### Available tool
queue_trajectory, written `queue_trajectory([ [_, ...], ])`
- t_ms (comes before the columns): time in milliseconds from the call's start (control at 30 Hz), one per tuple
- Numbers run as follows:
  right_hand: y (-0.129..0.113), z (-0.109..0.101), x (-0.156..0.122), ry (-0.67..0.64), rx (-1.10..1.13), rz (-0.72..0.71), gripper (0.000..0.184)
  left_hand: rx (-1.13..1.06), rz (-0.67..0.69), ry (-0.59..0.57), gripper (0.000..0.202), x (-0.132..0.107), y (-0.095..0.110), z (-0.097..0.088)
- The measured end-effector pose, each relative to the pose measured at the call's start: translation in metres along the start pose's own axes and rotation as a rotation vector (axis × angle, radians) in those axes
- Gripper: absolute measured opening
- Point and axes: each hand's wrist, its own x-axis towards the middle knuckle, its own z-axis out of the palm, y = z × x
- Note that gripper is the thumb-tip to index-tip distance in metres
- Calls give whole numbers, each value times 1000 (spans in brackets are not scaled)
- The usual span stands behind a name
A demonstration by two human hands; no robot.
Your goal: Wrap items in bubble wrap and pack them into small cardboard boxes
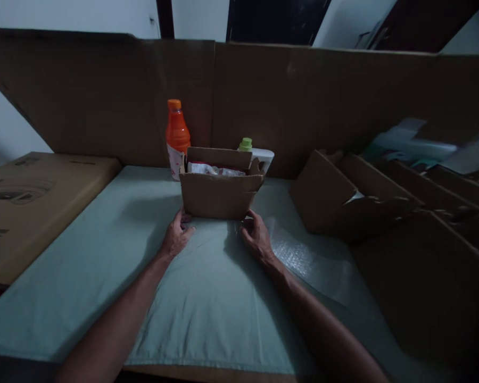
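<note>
A small open cardboard box (219, 194) stands on a pale green sheet (115, 255) spread over the table. White crumpled wrapping (213, 169) shows inside it. My left hand (176, 234) rests at the box's lower left corner, fingers curled against its base. At the lower right corner my right hand (255, 234) touches the box in the same way, fingers bent. Neither hand lifts the box; both press at its front bottom edge.
An orange bottle (177, 135) and a white bottle with a green cap (258, 153) stand behind the box. Bubble wrap (307, 255) lies right of my right hand. Flattened cardboard boxes (355, 197) sit at right, a large carton (32, 202) at left, a cardboard wall (303, 101) behind.
</note>
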Motion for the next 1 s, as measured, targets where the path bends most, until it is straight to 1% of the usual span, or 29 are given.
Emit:
queue_trajectory([
  [133,0,1,4,14,-89,-39,61,29,27,24,77,4,0,3],
  [233,-6,4,7,24,-124,-53,63,73,50,21,79,6,4,4],
  [300,-13,7,2,32,-154,-68,65,115,73,5,81,0,9,5],
  [333,-17,9,-3,33,-170,-83,66,141,87,-8,82,-7,12,5],
  [400,-27,10,-20,20,-199,-127,66,195,123,-49,81,-30,18,6],
  [467,-36,5,-42,-9,-219,-177,62,241,168,-121,73,-64,22,3],
  [500,-39,0,-54,-23,-237,-205,60,269,195,-164,66,-84,24,0],
  [533,-40,-8,-64,-33,-264,-232,58,314,232,-217,58,-105,25,-4],
  [600,-38,-30,-79,-34,-353,-256,56,495,333,-317,53,-146,25,-13],
  [667,-29,-54,-82,-42,-480,-206,57,623,410,-370,55,-182,27,-22],
  [733,-18,-75,-76,-73,-581,-118,51,654,460,-388,60,-208,30,-29],
  [800,-10,-86,-66,-112,-628,-76,33,619,489,-405,61,-224,33,-32],
  [833,-8,-87,-62,-126,-630,-80,26,578,487,-410,60,-229,34,-34],
  [867,-9,-86,-59,-137,-624,-97,24,518,467,-407,57,-231,36,-35],
  [933,-17,-77,-59,-177,-603,-157,28,345,355,-369,50,-231,37,-41],
  [1000,-35,-60,-70,-245,-557,-246,28,129,162,-300,49,-228,39,-50],
])
